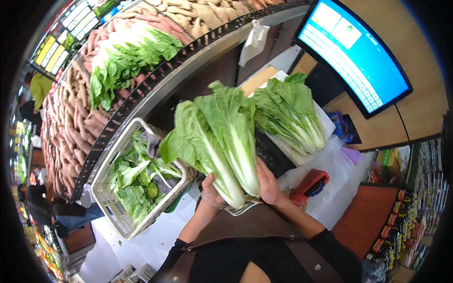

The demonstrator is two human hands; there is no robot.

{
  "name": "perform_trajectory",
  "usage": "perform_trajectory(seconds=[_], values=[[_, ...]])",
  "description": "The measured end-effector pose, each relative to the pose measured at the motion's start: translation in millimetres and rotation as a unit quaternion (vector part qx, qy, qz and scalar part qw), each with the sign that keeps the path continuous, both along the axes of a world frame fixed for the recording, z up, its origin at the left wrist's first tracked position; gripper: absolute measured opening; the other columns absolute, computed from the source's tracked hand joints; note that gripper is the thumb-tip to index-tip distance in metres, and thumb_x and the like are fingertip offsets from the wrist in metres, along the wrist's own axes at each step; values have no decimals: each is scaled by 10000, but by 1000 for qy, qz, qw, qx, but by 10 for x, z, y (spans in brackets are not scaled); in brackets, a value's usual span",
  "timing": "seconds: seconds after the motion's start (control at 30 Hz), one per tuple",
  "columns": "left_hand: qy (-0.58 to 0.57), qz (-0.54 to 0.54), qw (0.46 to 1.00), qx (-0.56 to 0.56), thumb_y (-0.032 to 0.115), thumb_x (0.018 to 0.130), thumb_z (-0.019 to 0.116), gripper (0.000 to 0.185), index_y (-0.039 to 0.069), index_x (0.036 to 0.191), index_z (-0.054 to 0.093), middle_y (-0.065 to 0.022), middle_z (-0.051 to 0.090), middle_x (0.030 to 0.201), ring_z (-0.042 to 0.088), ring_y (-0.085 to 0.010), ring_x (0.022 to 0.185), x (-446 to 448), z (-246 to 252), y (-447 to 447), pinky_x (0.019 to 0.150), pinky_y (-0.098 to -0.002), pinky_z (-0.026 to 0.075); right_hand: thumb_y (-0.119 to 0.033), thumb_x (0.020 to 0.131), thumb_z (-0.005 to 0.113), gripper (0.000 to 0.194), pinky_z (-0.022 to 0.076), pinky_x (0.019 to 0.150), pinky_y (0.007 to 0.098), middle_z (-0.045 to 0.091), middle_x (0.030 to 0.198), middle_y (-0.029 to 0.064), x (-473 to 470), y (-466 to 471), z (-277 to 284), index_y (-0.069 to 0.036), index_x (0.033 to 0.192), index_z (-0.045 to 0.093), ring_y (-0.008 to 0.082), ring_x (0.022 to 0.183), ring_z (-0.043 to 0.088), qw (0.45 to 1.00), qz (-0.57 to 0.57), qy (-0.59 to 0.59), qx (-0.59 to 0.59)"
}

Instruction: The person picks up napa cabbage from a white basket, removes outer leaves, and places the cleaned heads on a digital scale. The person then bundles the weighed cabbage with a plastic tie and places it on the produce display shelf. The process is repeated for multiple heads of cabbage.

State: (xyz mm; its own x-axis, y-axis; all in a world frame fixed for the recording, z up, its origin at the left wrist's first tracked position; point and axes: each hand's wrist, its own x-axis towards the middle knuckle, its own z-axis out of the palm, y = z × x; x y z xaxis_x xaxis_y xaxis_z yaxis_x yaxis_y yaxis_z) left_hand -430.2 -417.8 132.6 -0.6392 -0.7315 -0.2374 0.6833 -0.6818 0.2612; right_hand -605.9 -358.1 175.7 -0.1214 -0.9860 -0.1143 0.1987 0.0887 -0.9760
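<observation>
Two long heads of leafy Chinese cabbage (pixel 226 141) are held side by side in front of my apron, white stems toward me and green leaves pointing away. My left hand (pixel 211 189) grips the left head near its stem end. Around the base of the right head, my right hand (pixel 269 182) is closed. Further heads of the same greens (pixel 290 113) lie just beyond, on a pale surface below the screen. To the left, a white plastic basket (pixel 101 184) contains loose leaves (pixel 138 180) and a grey cloth (pixel 154 143).
Sweet potatoes (pixel 70 120) and more cabbages (pixel 131 53) fill the display behind a black slotted rail (pixel 141 81). A lit monitor (pixel 354 49) stands at right, near a red tape dispenser (pixel 309 185) and clear plastic film (pixel 336 173). People (pixel 46 205) are at far left.
</observation>
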Motion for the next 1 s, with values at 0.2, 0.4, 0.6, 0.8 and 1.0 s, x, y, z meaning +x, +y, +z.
perform_trajectory(seconds=[0.2,0.4,0.6,0.8,1.0], values=[[62,-23,995,-76,450,721,756,1025,33,1533,287,-262,392,1501,448,-387,1364,-158,184,-20,1124,-507,412,-380,1052,407,616,509,880,454,591,1218,304,-24,-12,198,-82,1568,249,406,1020,644,941,75,330,5],[16,-16,1000,-18,556,747,724,932,98,1484,384,-228,577,1307,606,-464,1135,68,118,-10,1027,-700,423,-464,928,628,777,541,619,397,683,811,154,-444,-94,488,-109,1547,321,279,656,672,870,41,491,17],[29,34,999,-9,556,784,700,883,149,1498,377,-186,524,1388,542,-388,1254,190,97,-30,1056,-735,361,-362,781,811,782,389,1067,460,518,1328,146,-1654,-135,47,-121,1452,487,348,1254,441,675,-229,698,75],[11,63,998,2,509,800,704,864,133,1503,371,-186,508,1412,533,-436,1245,223,15,-96,1063,-746,332,-270,721,833,761,400,1046,466,513,1250,128,-1978,-22,-180,-125,1404,531,341,1189,477,691,-169,699,69],[16,74,997,25,318,835,689,753,66,1472,378,-190,511,1416,513,-435,1266,253,-176,-139,1058,-668,399,-124,699,795,675,490,950,407,527,1173,118,-1819,-90,-130,-117,1336,575,321,1089,556,676,-123,726,-21]])
